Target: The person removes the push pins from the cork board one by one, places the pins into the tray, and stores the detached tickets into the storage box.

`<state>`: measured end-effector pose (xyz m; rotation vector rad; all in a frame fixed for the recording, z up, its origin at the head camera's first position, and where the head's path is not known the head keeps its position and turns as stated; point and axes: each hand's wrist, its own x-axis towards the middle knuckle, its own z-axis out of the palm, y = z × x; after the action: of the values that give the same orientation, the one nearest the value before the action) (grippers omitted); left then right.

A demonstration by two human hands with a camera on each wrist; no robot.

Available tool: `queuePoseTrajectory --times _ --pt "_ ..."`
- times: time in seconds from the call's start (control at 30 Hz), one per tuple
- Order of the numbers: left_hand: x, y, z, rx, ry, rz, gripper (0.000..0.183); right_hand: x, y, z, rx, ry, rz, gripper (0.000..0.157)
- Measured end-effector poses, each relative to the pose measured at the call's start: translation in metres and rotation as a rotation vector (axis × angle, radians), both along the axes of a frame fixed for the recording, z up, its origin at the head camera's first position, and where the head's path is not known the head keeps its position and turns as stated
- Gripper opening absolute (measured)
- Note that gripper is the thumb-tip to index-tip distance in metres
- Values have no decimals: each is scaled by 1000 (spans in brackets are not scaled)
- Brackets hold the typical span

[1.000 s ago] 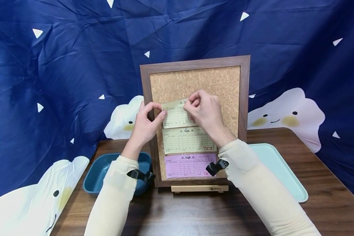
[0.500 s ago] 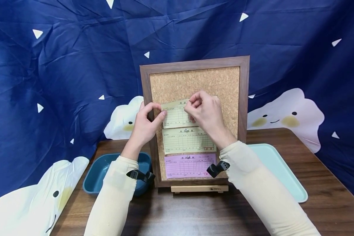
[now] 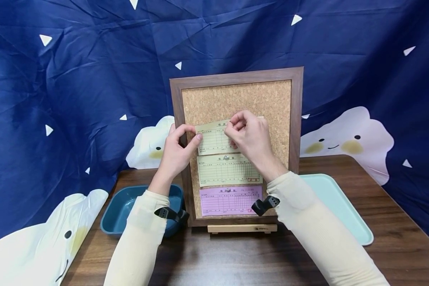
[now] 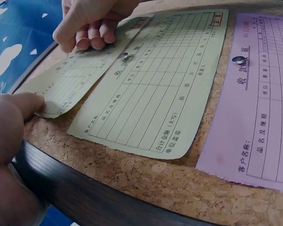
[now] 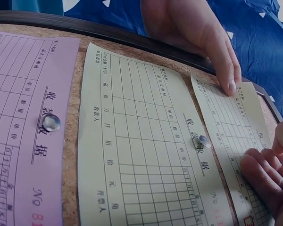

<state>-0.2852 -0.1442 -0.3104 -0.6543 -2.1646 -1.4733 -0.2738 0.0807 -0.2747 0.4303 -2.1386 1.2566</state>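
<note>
The left hand [image 3: 176, 150] is pinching the left edge of the top paper slip [image 3: 210, 140], thumb lying on the print and a fingertip apparently sitting behind it. The right hand [image 3: 252, 137] is pressing thumb and forefinger together at the slip's top edge, right of that pinch; whether anything is sitting between them cannot be told, since the fingers are hiding it.

The slip is lying between the two grips, over the cork board [image 3: 236, 99], its left end lifting a little. It is probably behaving like any thin sheet: very light, limp, easy to crease or tear. Its left edge and plain top strip are likely offering the best holds, with little pull between them.

Just below the grips, a pale green slip [image 3: 223, 172] is hanging under a round pin [image 5: 203, 141]; farther below, a purple slip [image 3: 225, 203] is hanging under another pin [image 5: 51, 123]. The frame [image 3: 296, 99] is running close beside the left hand, and the right hand is covering the top slip's right part. Well below the left grip a blue tub [image 3: 106, 218] is standing; beyond the right forearm a mint tray [image 3: 337, 210] is lying.
</note>
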Motion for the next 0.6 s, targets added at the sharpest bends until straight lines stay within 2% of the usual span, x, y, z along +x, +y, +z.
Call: queuePoseTrajectory --times 0.6 --pt "-1 7 -3 51 28 37 19 4 3 0 -64 -79 54 9"
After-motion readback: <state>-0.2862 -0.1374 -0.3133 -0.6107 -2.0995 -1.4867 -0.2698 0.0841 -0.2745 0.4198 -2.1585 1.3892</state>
